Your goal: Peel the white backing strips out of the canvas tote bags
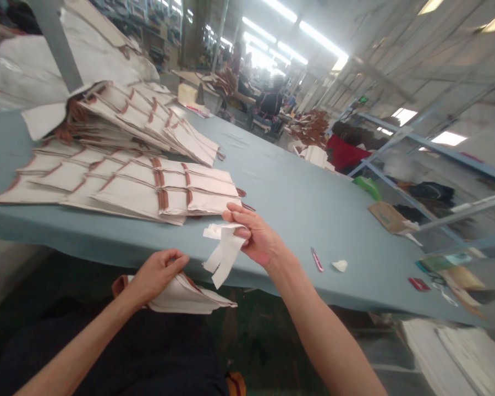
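My left hand [159, 275] is closed on a cream fabric piece with brown trim [185, 297], which hangs over my lap just off the table's front edge. Several white strips [225, 247], paper or cloth, dangle from my right hand [258, 234], pinched between its thumb and fingers above that edge. Just beyond both hands, overlapping stacks of cream fabric pieces with brown edging [136, 184] cover the left part of the blue-green table [280, 220]. The fingertips of my right hand come close to the nearest stack's right end.
Right of my right arm lie a pink cutter [317, 259] and a white scrap [339, 265]. A red object [419, 284] sits near the right end. A cardboard box [390, 217] stands by a metal rack [421, 143]. Farther back a person [270, 102] sits among brown piles.
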`<state>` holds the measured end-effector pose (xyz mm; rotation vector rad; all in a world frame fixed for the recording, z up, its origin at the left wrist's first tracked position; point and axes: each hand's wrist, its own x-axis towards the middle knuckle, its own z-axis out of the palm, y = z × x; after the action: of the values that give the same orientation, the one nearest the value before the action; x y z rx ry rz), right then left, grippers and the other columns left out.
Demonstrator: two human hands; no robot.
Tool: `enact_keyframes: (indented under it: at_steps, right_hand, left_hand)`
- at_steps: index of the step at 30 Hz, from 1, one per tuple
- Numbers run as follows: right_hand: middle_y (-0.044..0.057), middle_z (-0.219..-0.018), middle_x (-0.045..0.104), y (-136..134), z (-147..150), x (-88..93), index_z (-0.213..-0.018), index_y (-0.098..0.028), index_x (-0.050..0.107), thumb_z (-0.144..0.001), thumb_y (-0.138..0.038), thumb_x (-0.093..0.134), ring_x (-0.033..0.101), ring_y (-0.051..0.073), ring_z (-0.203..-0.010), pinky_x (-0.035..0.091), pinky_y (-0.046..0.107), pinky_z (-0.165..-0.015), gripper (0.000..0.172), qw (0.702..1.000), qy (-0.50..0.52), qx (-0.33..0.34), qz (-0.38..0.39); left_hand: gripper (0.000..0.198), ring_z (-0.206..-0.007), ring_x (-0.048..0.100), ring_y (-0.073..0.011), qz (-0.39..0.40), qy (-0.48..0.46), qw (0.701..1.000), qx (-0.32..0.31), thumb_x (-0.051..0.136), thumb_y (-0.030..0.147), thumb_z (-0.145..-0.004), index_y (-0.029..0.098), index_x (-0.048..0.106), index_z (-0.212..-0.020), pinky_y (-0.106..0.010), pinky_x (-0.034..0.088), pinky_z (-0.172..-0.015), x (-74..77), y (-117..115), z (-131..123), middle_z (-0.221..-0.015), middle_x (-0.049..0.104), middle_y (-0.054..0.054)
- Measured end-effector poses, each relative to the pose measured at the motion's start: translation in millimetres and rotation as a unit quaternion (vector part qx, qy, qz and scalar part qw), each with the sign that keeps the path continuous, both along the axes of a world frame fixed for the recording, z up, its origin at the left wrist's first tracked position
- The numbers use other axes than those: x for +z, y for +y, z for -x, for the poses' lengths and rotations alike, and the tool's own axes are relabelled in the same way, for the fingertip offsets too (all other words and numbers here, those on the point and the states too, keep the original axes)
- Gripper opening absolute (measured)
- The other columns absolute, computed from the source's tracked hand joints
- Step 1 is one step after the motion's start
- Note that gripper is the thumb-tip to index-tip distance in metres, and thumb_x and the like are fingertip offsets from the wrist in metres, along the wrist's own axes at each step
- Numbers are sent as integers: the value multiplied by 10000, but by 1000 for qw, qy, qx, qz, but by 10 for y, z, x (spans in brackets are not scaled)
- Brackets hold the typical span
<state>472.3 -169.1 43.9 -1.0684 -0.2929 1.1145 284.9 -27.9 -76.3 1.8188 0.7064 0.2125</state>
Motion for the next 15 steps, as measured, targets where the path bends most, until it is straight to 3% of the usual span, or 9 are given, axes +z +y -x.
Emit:
enact_keyframes:
  at_steps: [3,8,13,15]
  right_hand:
    - [-41,-730,789,214,89,-26,-970,-183,732,-776,-111,851,273,28,-422,177,153,-385,239,999,5,36,11]
    - [-40,-733,763,461,240,-4,-988,-175,731,-806,-118,840,295,27,-412,165,154,-380,219,996,0,91,16]
    - [-46,-735,745,636,387,-44,-1000,-172,746,-823,-113,827,324,24,-421,228,141,-399,204,992,-3,123,24]
    - [-46,-737,749,698,418,-88,-995,-175,747,-835,-111,817,321,26,-422,234,142,-399,186,991,-6,132,33]
  left_hand:
    - [619,-761,753,-308,36,-3,999,28,626,736,-767,173,814,-944,-358,545,-747,54,43,161,-724,827,-56]
    - [780,-667,751,-310,83,-19,996,30,743,716,-778,126,830,-1280,-352,570,-667,318,168,371,-645,804,-37]
    - [749,-1054,777,-331,113,-78,991,6,781,729,-779,191,842,-1296,-345,595,-950,504,210,345,-1036,884,-63]
    - [696,-1061,763,-332,129,-93,987,-16,779,735,-774,197,863,-1207,-348,593,-952,507,189,279,-1057,875,-61]
